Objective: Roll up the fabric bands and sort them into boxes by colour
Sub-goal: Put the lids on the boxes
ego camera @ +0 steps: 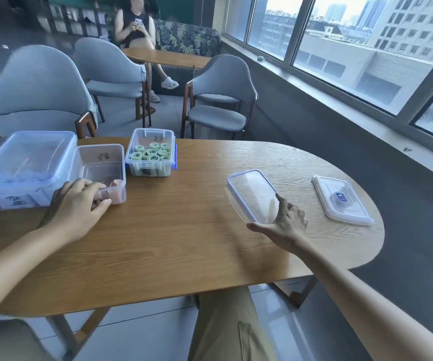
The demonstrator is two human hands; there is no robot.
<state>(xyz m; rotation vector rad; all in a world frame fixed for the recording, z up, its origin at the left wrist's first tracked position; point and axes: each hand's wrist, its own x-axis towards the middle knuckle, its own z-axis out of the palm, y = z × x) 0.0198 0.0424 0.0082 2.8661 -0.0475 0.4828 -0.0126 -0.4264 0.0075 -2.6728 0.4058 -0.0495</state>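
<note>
Right hand (285,220) lifts a clear lid (253,195) by its near edge; left hand (80,201) grips the pink-band box (103,173).
Fingers curl on both. Sorting looks finished: green rolls (151,152) sit in a box beyond the left hand, so closing comes next. Wooden worktop (184,230), chairs, windows beyond.

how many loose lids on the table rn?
2. One lid is tilted up under the right hand; the other lid lies flat near the table's right edge. None seem hidden.
</note>
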